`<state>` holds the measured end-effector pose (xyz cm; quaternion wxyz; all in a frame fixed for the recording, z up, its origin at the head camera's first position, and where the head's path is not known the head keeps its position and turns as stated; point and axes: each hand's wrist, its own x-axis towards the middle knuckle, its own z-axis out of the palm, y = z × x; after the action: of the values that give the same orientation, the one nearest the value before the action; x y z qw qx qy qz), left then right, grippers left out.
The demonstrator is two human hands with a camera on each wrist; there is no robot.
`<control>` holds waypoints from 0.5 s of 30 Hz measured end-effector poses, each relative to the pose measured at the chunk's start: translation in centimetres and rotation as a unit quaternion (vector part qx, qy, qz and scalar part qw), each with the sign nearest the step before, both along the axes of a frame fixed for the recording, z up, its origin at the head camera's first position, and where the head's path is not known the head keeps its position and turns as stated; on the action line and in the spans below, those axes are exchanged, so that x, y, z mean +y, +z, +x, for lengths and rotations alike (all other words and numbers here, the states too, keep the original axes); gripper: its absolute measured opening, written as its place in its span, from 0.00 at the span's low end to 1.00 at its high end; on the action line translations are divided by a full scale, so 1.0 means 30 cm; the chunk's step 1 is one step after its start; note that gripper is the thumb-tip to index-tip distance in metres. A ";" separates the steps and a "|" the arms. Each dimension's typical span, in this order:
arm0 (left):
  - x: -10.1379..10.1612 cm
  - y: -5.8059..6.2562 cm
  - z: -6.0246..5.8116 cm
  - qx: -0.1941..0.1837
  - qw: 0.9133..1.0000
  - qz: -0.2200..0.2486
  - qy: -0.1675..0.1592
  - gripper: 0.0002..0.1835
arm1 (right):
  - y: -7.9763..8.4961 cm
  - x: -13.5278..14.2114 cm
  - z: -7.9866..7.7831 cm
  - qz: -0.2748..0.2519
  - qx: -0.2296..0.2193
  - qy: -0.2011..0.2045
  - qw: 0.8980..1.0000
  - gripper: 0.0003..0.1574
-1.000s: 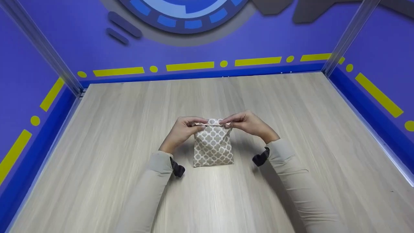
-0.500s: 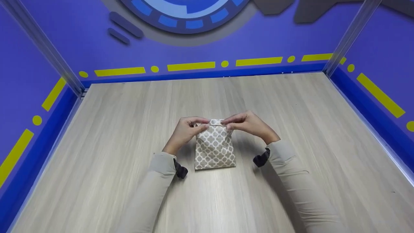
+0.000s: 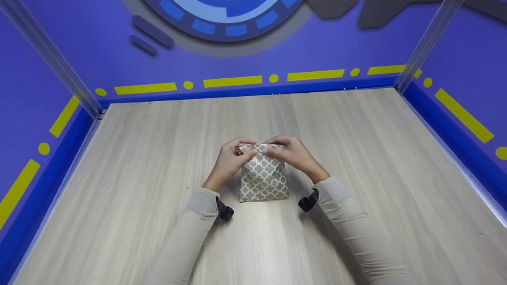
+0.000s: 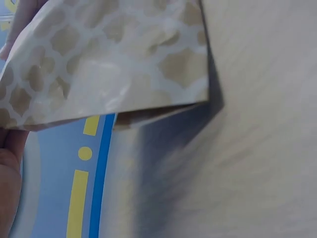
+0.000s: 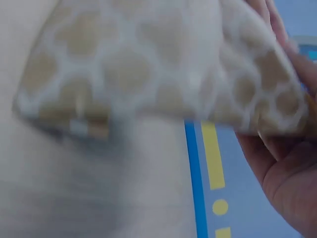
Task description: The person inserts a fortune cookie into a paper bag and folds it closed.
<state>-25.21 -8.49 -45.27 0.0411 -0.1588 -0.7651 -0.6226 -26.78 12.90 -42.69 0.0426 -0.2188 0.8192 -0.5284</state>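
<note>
A paper bag (image 3: pixel 263 178) with a tan and white lattice pattern stands on the table between my hands, its bottom edge toward me. My left hand (image 3: pixel 231 160) pinches the top left of the bag, thumb in front and fingers behind. At the top right, my right hand (image 3: pixel 297 156) pinches it the same way, its thumb on the front face. In the left wrist view the bag's side (image 4: pixel 99 74) fills the upper left, blurred. The right wrist view shows its lower corner (image 5: pixel 59 99) near the table. What the bag holds is hidden.
A light wood-grain table (image 3: pixel 158 166) spreads around the hands. Blue and purple panels (image 3: pixel 222 63) with yellow marks enclose its back and both sides. Metal posts (image 3: pixel 429 43) stand at the back corners. Dark wrist cameras (image 3: pixel 225 211) sit on both wrists.
The folded strip along the bag's top, visible earlier, no longer shows from the front. My right hand has moved left and inward, and its thumb now lies on the bag's front.
</note>
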 end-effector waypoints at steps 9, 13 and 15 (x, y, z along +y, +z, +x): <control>0.000 0.019 0.016 -0.029 1.000 0.006 -0.007 0.10 | -0.008 -0.032 0.010 0.033 0.054 -0.019 0.998 0.08; 0.002 0.046 0.033 -0.027 0.998 0.044 -0.025 0.06 | -0.023 -0.035 0.012 0.012 0.102 -0.013 0.995 0.05; 0.000 0.043 0.031 -0.032 0.997 0.063 -0.029 0.06 | -0.030 -0.036 0.012 0.000 0.123 -0.009 0.992 0.04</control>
<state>-24.30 -8.48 -43.97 0.0080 -0.1580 -0.7206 -0.6751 -26.42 11.82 -43.58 -0.0629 -0.2746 0.8202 -0.4979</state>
